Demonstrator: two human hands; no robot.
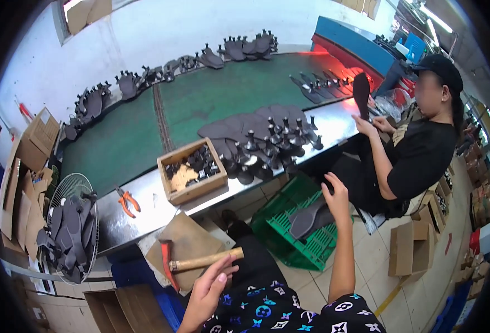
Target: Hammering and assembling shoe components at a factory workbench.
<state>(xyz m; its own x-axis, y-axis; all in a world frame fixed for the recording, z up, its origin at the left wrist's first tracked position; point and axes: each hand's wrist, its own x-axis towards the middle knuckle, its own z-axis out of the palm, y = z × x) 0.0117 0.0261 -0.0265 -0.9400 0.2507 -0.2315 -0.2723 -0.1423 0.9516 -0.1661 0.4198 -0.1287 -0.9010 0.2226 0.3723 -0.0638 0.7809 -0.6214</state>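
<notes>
The hammer (200,261) lies on the board (198,233), just beyond the loosely spread left hand (209,291). The right hand (336,194), wide and empty, hangs near the crate (311,252); floor (370,255) shows right, bench edge (148,222) far

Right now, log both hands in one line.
left hand: open, near hammer | right hand: open, near green crate | hammer: lying on board

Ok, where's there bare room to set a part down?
Widest: the green belt between the back row of soles and the wooden box. Smaller: the metal ledge between that box and the orange pliers. Crowded: right of the box, with a pile of soles and heels, and the board under the hammer.
</notes>
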